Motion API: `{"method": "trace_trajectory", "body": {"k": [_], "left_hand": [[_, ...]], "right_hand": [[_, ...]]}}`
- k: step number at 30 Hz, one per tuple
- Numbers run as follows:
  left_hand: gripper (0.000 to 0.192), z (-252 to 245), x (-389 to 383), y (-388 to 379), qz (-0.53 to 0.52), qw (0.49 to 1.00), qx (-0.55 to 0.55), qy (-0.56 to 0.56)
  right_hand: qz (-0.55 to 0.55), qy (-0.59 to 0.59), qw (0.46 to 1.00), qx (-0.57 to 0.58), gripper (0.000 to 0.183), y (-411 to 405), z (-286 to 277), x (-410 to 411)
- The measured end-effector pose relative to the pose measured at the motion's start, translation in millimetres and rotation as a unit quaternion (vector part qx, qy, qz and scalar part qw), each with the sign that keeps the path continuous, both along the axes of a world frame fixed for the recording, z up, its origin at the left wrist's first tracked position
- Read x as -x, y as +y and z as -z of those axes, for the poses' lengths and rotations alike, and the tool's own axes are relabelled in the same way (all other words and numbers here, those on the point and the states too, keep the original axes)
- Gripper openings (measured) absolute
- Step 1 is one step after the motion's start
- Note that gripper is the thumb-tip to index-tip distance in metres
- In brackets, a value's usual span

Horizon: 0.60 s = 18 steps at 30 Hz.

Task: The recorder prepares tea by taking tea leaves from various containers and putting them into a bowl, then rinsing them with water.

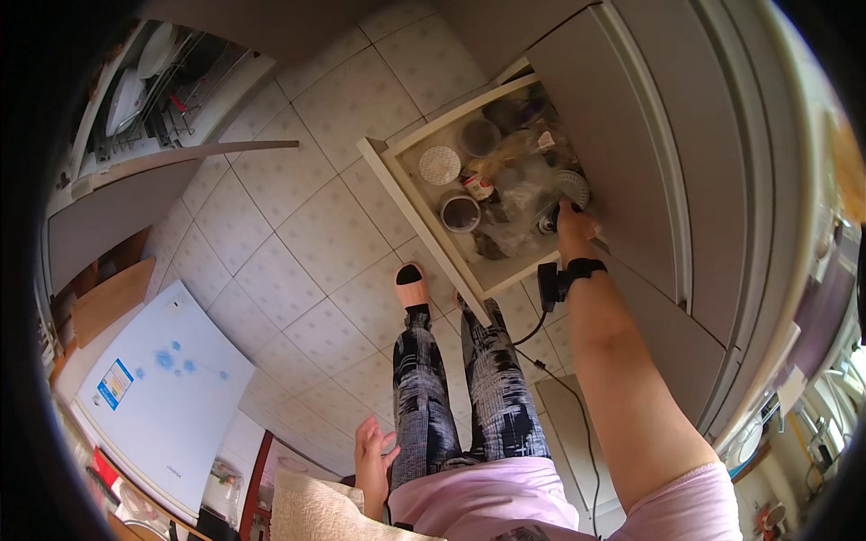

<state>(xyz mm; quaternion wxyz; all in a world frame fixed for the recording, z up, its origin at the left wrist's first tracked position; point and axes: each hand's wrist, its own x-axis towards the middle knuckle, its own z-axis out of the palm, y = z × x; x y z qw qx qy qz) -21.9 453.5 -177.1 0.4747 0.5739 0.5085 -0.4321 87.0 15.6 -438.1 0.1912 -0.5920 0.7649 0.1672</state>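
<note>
My right hand [576, 222] reaches into an open drawer [443, 251], low in a cabinet on the right. Its fingers are at a small dark object [553, 218] by the drawer's inner side; whether they grip it is partly hidden. Close by sit a white ridged round piece [572, 187] and crumpled clear plastic bags [528, 189]. Farther left in the drawer are a lidless-looking round jar [461, 212], a white patterned disc [440, 166], a red-and-white container [479, 187] and a clear round tub [480, 137]. Beside my thigh, my left hand [374, 452] is empty with its fingers loosely apart.
Tall grey cabinet fronts [629, 169] rise right of the drawer. At left, a cabinet door [122, 216] stands open below a dish rack [152, 108]; a white refrigerator [162, 385] is nearer. A beige towel [318, 507] lies by my left arm. A cable [582, 399] hangs from my right wrist device.
</note>
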Motion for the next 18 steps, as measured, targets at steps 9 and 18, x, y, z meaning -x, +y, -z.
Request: {"method": "trace_trajectory", "body": {"k": [9, 18], "left_hand": [[0.052, 12.3, 6.0, 1.3, -0.027, 0.999, 0.006, 0.018], [0.051, 15.2, 5.2, 1.7, -0.026, 0.999, 0.011, 0.024]], "right_hand": [[-0.161, -0.092, 0.982, 0.027, 0.078, 6.2, 9.3, -12.5], [-0.269, -0.090, 0.959, -0.025, 0.069, -6.7, 39.5, -3.3]]}}
